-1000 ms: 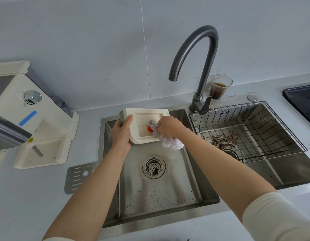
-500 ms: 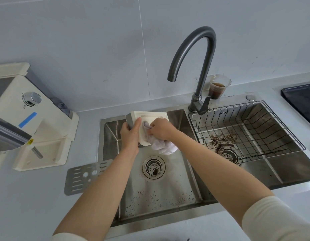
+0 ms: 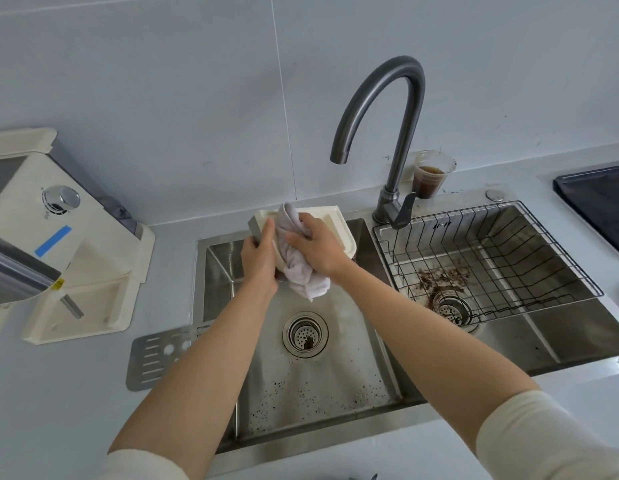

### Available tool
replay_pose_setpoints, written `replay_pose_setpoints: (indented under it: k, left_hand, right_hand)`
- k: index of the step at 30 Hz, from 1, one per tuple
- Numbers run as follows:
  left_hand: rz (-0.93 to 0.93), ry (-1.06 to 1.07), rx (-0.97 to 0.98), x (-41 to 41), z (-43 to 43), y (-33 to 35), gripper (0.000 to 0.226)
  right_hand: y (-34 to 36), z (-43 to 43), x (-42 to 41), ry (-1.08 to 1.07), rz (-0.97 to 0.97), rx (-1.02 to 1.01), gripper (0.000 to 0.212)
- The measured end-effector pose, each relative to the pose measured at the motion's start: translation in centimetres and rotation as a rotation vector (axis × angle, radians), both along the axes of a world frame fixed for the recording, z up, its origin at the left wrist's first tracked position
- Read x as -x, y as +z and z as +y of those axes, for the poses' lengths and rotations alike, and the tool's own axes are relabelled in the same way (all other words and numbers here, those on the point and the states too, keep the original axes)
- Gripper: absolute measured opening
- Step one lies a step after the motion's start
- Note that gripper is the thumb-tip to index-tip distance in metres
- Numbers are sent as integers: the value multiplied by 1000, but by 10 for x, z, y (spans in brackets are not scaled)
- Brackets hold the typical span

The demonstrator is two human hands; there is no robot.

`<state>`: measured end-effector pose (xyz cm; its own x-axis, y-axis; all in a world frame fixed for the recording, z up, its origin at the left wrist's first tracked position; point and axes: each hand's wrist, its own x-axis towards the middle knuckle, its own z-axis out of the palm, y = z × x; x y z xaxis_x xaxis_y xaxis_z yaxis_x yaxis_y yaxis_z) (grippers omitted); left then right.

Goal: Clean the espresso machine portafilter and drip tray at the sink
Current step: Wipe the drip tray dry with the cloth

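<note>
Cloth (image 3: 304, 275) now drapes over tray (image 3: 337, 230) top edge; left grip (image 3: 261, 259) holds tray's left edge, right grip (image 3: 318, 249) clutches cloth above sink (image 3: 336, 393).

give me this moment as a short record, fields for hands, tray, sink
left hand: grips the drip tray by its left edge
right hand: holds a bunched cloth against the tray
drip tray: cream, tilted above the left basin
left basin: dark specks on its floor
right basin: wire basket, brown grounds near drain
counter: metal grate beside the left basin
</note>
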<state>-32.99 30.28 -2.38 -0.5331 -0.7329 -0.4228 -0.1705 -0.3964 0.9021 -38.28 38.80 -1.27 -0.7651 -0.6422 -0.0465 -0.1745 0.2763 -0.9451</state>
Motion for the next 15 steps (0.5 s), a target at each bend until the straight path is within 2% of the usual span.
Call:
replay_pose_setpoints:
  k: [2,7,10,15]
  left_hand:
    - [-47,14,32,2,-2,-2,38]
    - [-95,92,70,5,-5,2,38]
    - [-56,137,20,4,-7,6,38]
    - [-17,187,-66,-3,-9,13,42]
  right_hand:
    - [-4,-1,-5,1,12,-7,9]
    - [-9,5,-14,62,42,-29,2]
    - [-10,11,-12,107,84,-61,23]
    - [-14,25,-8,183,192,-133,32]
